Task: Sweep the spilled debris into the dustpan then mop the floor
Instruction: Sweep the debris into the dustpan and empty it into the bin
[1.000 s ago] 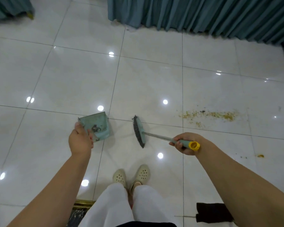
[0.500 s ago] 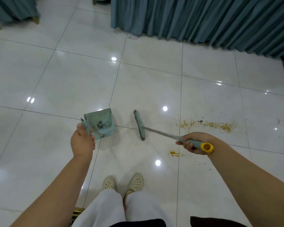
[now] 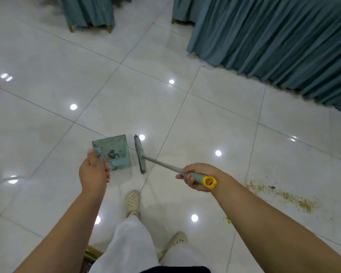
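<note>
Left hand [image 3: 95,172]: curled round the dustpan's handle, thumb up along it; the pan is held out in front of the body.
Dustpan [image 3: 114,150]: teal, tilted, its inside turned to the camera; a dark clump of dirt is seen inside. Whether its lip touches the floor cannot be told.
Right hand [image 3: 197,177]: closed round the brush's teal grip, just ahead of the yellow end cap.
Brush [image 3: 140,154]: its head is set just right of the dustpan, near but apart from it; the metal shaft runs back to the right hand.
Debris [image 3: 289,198]: a yellowish streak is spread on the floor [image 3: 205,119] at the right, well apart from the brush and the pan.
Drapes [image 3: 274,42]: teal, hung to the floor at top right.
Shoes [image 3: 133,201]: pale, perforated, seen below the hands.
</note>
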The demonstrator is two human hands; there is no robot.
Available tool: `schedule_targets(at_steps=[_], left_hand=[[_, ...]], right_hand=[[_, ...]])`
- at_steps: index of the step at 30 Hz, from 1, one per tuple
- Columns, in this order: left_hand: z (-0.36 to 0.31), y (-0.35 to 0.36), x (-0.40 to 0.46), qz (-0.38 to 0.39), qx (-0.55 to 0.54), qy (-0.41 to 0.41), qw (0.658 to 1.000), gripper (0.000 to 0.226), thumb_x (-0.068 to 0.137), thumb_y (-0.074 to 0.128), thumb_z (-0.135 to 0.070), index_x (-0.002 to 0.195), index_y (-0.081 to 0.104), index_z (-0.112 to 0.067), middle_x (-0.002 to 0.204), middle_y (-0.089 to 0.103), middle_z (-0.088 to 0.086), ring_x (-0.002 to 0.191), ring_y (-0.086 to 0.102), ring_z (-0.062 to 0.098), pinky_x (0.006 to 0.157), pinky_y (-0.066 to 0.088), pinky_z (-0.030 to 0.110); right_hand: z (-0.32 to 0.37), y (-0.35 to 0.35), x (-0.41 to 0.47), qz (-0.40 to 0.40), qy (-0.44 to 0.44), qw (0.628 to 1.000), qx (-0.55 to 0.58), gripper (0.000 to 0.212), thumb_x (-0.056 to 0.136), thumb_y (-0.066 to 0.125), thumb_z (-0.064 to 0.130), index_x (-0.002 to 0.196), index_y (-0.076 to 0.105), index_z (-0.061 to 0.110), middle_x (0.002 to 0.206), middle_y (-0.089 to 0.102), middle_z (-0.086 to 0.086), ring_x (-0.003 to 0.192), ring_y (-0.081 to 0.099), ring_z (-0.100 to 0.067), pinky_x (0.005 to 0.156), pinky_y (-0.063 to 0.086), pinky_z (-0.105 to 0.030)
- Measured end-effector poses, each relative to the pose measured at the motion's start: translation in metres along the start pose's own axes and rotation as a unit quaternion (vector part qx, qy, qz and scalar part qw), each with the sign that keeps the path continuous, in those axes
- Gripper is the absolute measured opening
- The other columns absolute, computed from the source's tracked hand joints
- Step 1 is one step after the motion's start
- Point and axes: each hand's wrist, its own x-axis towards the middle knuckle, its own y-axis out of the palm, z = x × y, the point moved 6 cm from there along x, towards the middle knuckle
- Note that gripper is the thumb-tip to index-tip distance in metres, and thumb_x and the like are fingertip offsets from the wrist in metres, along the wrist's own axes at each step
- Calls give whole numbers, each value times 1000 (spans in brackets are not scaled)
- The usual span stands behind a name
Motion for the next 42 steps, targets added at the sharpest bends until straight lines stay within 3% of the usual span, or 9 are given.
schedule_targets(at_steps=[2, 6, 10, 15, 22, 28, 32, 42], left_hand=[[-11, -22, 31, -12, -8, -14, 1000, 46, 88, 38, -55, 70, 51, -15, 57, 48, 3, 45, 38, 16, 41, 33, 24], [-34, -61, 84, -26, -11, -14, 999, 38, 89, 52, -47, 79, 52, -11, 59, 48, 4, 44, 39, 14, 38, 33, 23], [-48, -92, 120, -55, -20, -6, 998, 35, 90, 53, -45, 84, 53, -10, 60, 49, 6, 45, 39, 15, 40, 35, 24], [-47, -125, 154, -116, -37, -21, 992, 36, 89, 51, -45, 82, 51, -10, 61, 50, 4, 45, 40, 14, 41, 35, 24], [-54, -133, 184, -127, 0, -18, 992, 31, 92, 52, -40, 80, 53, -11, 62, 51, 5, 45, 42, 13, 41, 37, 23], [-59, -109, 187, -131, 14, -17, 991, 32, 93, 52, -39, 86, 55, -8, 61, 49, 3, 44, 41, 11, 34, 37, 18], [-64, -74, 178, -123, 18, -23, 992, 32, 92, 51, -39, 81, 54, -10, 60, 49, 3, 44, 41, 12, 38, 37, 22], [-80, 92, 126, -43, 55, 4, 998, 35, 90, 53, -42, 79, 53, -8, 58, 49, 5, 43, 41, 14, 39, 36, 23]], right_hand=[[14, 46, 19, 0, 8, 1000, -28, 27, 93, 47, 6, 119, 46, -2, 56, 64, -12, 34, 47, -8, 32, 42, -14], [37, 130, 55, 3, 16, 998, -58, 22, 93, 46, 4, 114, 45, -2, 82, 58, -16, 34, 46, -8, 32, 41, -14], [49, 199, 86, 21, 31, 996, -75, 13, 91, 47, 2, 104, 46, -2, 91, 58, -19, 36, 46, -8, 33, 43, -15], [56, 263, 116, 40, 54, 991, -115, 8, 90, 46, 0, 97, 47, -3, 93, 57, -18, 37, 47, -7, 34, 43, -14], [68, 302, 149, 50, 64, 989, -120, 7, 91, 45, 0, 98, 47, -2, 93, 55, -18, 34, 47, -7, 33, 41, -14], [112, 276, 165, 19, 20, 999, -19, 8, 91, 43, -3, 99, 46, -3, 92, 53, -22, 30, 46, -9, 32, 42, -13], [153, 223, 152, 0, 3, 999, 43, 3, 93, 44, -2, 95, 46, -3, 90, 51, -24, 28, 44, -10, 32, 42, -12], [201, 50, 97, -46, -20, 988, 146, 4, 94, 44, -1, 94, 47, -2, 89, 50, -24, 24, 41, -11, 30, 40, -12]])
